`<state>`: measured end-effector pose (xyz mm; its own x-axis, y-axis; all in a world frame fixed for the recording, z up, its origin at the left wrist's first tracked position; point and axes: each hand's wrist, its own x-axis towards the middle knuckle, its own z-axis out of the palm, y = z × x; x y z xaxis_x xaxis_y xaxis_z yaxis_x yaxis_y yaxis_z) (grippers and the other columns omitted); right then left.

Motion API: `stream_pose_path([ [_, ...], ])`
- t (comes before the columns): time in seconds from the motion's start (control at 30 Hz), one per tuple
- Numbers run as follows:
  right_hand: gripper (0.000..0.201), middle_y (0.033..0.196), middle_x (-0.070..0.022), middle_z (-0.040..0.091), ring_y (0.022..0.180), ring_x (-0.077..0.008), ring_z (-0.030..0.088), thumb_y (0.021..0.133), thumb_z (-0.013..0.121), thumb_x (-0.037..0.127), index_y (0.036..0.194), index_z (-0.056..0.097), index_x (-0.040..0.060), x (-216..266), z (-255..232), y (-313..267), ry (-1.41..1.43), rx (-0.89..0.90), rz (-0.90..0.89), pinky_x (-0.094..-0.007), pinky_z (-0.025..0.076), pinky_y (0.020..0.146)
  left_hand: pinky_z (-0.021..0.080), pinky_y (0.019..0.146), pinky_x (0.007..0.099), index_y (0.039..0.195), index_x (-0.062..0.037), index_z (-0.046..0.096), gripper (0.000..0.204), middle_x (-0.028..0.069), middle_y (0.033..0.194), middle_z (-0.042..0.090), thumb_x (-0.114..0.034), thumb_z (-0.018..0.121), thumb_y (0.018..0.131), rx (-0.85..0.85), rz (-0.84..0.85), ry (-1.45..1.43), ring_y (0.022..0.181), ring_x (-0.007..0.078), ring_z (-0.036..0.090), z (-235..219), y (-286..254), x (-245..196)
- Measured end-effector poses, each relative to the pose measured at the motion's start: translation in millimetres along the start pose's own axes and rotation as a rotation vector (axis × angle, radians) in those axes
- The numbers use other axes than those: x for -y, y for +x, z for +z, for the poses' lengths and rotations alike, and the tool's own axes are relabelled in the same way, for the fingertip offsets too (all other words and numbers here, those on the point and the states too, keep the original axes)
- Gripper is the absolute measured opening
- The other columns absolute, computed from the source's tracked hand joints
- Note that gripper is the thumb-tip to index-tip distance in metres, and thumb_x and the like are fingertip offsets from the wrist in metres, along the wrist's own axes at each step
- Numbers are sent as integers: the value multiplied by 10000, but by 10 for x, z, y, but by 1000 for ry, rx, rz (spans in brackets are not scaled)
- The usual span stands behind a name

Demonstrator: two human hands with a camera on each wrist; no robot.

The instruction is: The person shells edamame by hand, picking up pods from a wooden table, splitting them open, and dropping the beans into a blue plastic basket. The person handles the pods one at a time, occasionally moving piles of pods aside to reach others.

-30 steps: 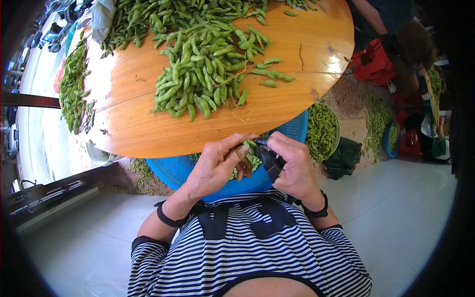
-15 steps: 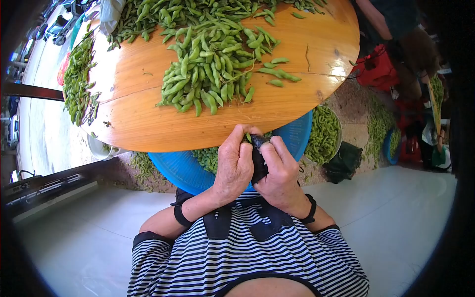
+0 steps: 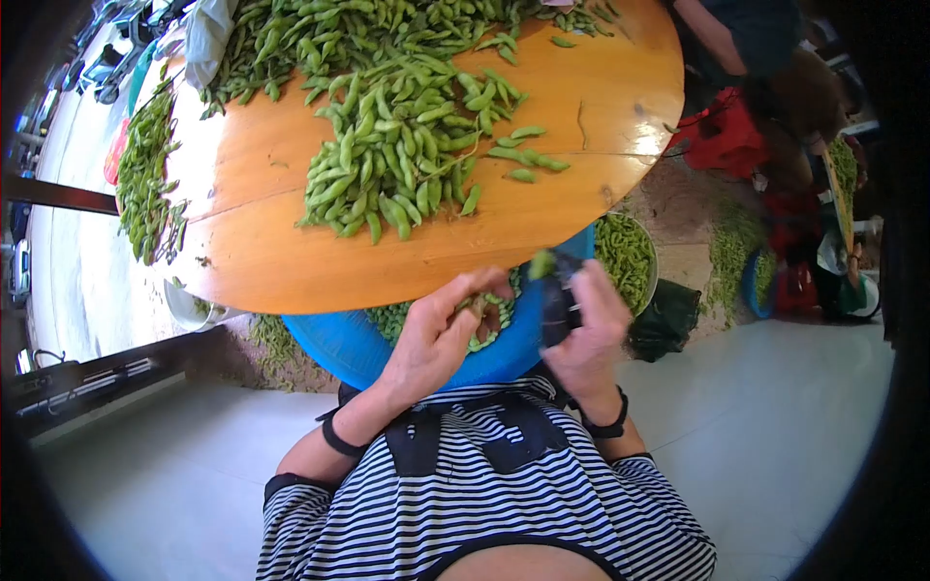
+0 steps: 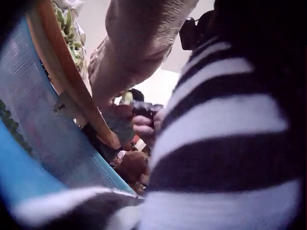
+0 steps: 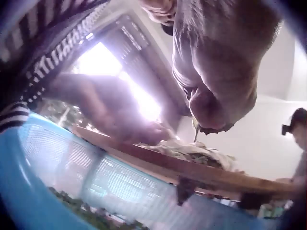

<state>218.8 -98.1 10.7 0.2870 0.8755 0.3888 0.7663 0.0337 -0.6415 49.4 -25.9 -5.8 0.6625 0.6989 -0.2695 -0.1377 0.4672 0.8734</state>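
Over the blue basket [image 3: 329,344], the left hand [image 3: 431,339] curls its thumb and fingers round a small pale green piece [image 3: 474,306], partly hidden. Apart from it, to the right, the right hand [image 3: 591,334] grips a black object [image 3: 559,302] with a green pod [image 3: 542,264] at its upper end; what the black object is I cannot tell. Shelled beans [image 3: 389,320] lie in the basket. In the left wrist view the black object [image 4: 146,109] shows in the right hand's fingers. A thin green sliver [image 5: 195,128] sticks out by the right hand [image 5: 220,72].
Green pods [image 3: 387,160] are heaped on the wooden table [image 3: 262,257], whose near edge overhangs the basket. Right of the basket stand a bowl of pods [image 3: 625,261] and a dark green bag [image 3: 666,320]. Another person [image 3: 765,39] is at the upper right.
Half a second ago the hands met at a green pod; they have since moved apart, the right hand rightward with the black object. The head view has also shifted slightly.
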Motion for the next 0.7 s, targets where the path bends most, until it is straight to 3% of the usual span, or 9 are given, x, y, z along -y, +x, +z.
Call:
stream_pose_path([
  [0.07,200,772,-163,465,690,-369,535,685,635,-32,825,495,-5,-163,-249,79,-203,-69,119,-432,435,606,507,793,304,1187,-3,629,273,76,946,678,-46,498,950,181,120,623,854,164,628,-52,-29,-208],
  [0.1,195,771,-181,478,702,-391,537,670,587,-82,817,475,-16,-397,-328,63,-307,-117,132,-450,430,615,519,788,339,1095,-9,669,202,115,939,697,-44,573,921,213,201,671,852,230,653,-95,-21,-195],
  [0.13,212,787,-199,500,728,-410,544,651,542,-117,828,471,-25,-525,-478,43,-409,-52,228,-456,434,631,519,788,339,1095,-9,669,202,115,939,697,-44,573,921,218,206,671,852,230,653,-80,4,-240],
  [0.23,230,785,-208,518,729,-418,556,638,508,-131,845,478,-34,-740,-640,-27,-524,-72,286,-449,446,639,521,771,403,1075,13,631,210,189,947,655,8,587,870,200,413,930,876,356,638,18,138,-505],
  [0.3,242,791,-222,545,722,-417,574,640,514,-124,867,497,-40,-706,-680,-30,-369,-20,442,-426,462,645,514,774,411,1095,18,611,250,187,983,634,29,576,848,175,500,1048,898,360,619,55,364,-571],
  [0.37,250,783,-221,548,714,-414,577,638,516,-123,874,501,-42,-714,-617,-41,-364,-21,393,-415,464,643,508,777,418,1115,22,592,293,185,1018,613,50,565,825,150,585,1170,920,363,601,105,629,-609],
  [0.43,272,774,-213,553,713,-402,585,629,529,-127,887,507,-42,-697,-559,-26,-353,-21,350,-399,466,639,498,797,431,1144,26,566,365,178,1092,572,69,547,783,106,849,1281,972,364,563,138,933,-540],
  [0.67,316,763,-202,540,696,-390,575,619,509,-152,914,532,-41,-755,-566,-65,-294,-43,327,-394,461,637,499,776,444,1039,19,571,272,162,992,548,51,551,770,84,785,1503,971,356,551,65,1381,-441],
  [0.7,286,782,-214,587,701,-345,615,735,542,-94,1007,588,-20,-757,-567,-68,-319,-28,323,-370,475,641,498,767,445,1010,11,568,242,158,962,535,44,557,771,108,777,1506,953,353,550,52,1373,-468],
])
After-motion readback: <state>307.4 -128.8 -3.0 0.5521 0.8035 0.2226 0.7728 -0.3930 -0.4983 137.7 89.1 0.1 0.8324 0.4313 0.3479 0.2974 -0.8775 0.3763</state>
